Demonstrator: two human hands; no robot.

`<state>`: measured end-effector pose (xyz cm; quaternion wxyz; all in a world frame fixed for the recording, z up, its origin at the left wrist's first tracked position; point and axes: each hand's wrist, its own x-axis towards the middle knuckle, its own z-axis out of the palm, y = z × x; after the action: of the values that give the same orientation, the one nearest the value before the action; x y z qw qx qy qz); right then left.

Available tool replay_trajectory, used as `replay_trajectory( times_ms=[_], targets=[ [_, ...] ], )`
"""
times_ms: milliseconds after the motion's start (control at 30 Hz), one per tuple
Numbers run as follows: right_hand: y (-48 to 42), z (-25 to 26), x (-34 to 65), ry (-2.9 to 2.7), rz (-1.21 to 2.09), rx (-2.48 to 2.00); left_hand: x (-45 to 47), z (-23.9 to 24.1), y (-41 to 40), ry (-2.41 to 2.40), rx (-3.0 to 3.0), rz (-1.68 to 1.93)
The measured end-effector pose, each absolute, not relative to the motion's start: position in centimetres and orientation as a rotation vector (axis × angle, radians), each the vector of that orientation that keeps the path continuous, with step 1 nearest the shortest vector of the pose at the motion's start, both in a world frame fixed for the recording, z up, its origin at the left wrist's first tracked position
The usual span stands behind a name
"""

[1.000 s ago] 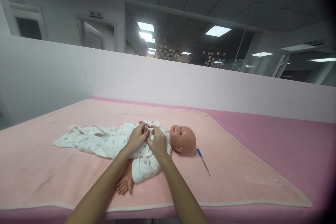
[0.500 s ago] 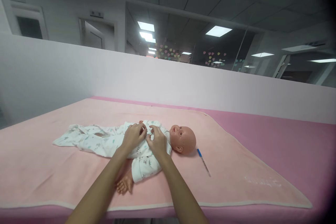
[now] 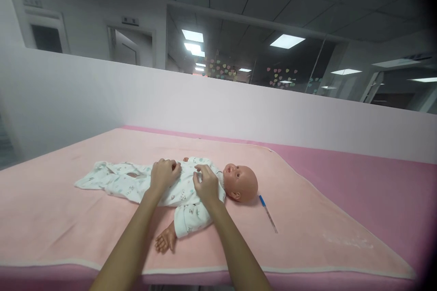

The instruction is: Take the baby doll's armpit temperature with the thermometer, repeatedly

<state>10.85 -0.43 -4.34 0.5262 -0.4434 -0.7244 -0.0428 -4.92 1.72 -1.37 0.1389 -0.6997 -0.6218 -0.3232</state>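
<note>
A baby doll (image 3: 243, 184) lies on its back with its head to the right, dressed in a white romper (image 3: 186, 192) with a small print. My left hand (image 3: 164, 175) rests on the romper at the doll's belly, its fingers curled and closed on the cloth; the fingertips are partly hidden. Over the chest, my right hand (image 3: 206, 183) is bent at the fingers, with thumb and forefinger apart and no cloth visible between them. One doll hand (image 3: 166, 239) sticks out of the near sleeve. The romper's legs lie flat to the left.
A thermometer-like stick with a blue cap (image 3: 262, 200) lies beside the doll's head. Beneath everything is a peach blanket (image 3: 307, 218) on a pink padded top (image 3: 382, 177). A white low wall (image 3: 211, 104) runs along the back.
My left hand has moved left along the romper, from chest to belly, away from my right hand. My right hand stays over the chest. The whole view has shifted slightly.
</note>
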Motion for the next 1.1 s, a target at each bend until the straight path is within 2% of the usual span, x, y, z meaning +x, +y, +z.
replay_trajectory(
  times_ms=[133, 300, 633, 1100],
  targets=[
    [-0.3, -4.3, 9.7, -1.849, -0.133, -1.080, -4.9, -1.2, 1.8, -1.778, -2.340, -1.130],
    [0.1, -4.3, 8.9, -1.936, -0.196, -1.153, -5.0, -1.1, 1.7, -1.858, -2.446, -1.320],
    [0.9, -2.3, 7.4, -1.942, -0.065, -1.453, -5.3, -1.1, 1.4, -1.839, -2.442, -1.203],
    [0.0, -3.7, 7.4, -1.818, 0.122, -1.115, -5.9, -1.8, 2.3, -1.887, -2.543, -1.485]
  ],
)
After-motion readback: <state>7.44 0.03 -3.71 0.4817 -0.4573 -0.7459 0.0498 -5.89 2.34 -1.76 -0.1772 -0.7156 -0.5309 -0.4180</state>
